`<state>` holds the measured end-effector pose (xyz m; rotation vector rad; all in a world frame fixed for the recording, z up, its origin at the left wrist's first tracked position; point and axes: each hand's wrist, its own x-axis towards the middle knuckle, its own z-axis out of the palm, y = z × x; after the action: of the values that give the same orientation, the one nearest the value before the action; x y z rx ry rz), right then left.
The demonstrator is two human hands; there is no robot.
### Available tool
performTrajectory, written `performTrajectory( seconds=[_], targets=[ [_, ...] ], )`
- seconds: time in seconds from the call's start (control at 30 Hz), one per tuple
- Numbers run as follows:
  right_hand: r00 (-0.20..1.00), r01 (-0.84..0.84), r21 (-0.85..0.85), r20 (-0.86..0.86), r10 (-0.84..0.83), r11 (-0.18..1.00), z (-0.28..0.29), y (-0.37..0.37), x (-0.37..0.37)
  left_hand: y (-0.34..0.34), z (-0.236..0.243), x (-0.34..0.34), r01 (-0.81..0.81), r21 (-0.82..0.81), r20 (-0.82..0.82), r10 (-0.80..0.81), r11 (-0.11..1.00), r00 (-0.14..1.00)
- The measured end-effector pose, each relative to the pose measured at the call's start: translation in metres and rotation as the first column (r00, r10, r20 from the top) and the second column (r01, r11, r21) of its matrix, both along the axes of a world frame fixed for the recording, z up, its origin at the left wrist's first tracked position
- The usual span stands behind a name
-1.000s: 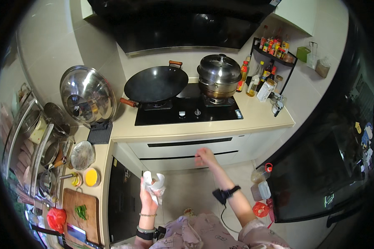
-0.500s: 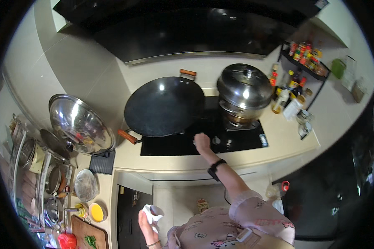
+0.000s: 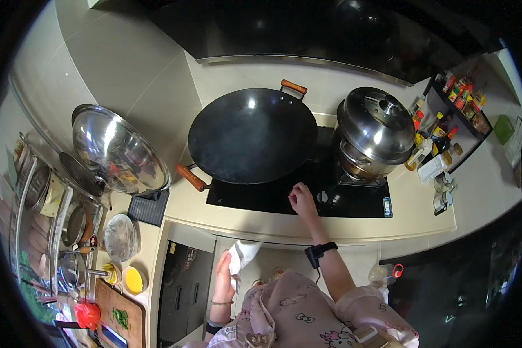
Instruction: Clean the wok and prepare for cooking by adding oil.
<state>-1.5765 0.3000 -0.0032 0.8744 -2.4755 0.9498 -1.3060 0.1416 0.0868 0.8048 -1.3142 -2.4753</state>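
Greens on wooden board

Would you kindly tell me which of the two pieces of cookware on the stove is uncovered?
The black wok, on the left, is uncovered; the steel pot to its right has a domed lid on.

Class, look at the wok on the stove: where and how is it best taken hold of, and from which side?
Probably by the near wooden handle, gripped around its wood from the person's left front. It juts out beyond the rim of the wok, clear of the black metal, which may be hot. The far wooden handle sits across the pan, so it looks harder to reach.
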Motion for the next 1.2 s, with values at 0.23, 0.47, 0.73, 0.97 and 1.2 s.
performTrajectory(
  seconds=[0.23,0.47,0.73,0.97,1.2],
  targets=[
    [0.999,0.046,0.017,0.021,-0.046,0.999,0.003,0.000,0.019,-0.018,0.006,0.001,-0.049,0.220,-0.078,0.068,0.974,0.995],
    [0.592,-0.093,-0.624,0.592,0.547,0.776,0.047,-0.046,0.195,0.009,0.024,-0.014,0.018,-0.100,-0.145,-0.032,0.995,0.989],
    [0.461,0.385,-0.699,0.711,0.530,0.603,0.077,-0.049,0.231,0.028,0.013,-0.025,-0.001,-0.671,-0.367,-0.332,0.742,0.869],
    [0.542,0.217,-0.726,0.645,0.538,0.652,0.068,-0.036,0.249,0.012,0.029,-0.017,0.130,-0.810,-0.343,-0.642,0.572,0.686],
    [0.501,0.396,-0.600,0.776,0.384,0.695,0.082,-0.036,0.246,0.008,0.030,0.003,0.328,-0.060,-0.670,-0.282,0.943,0.687]
  ],
)
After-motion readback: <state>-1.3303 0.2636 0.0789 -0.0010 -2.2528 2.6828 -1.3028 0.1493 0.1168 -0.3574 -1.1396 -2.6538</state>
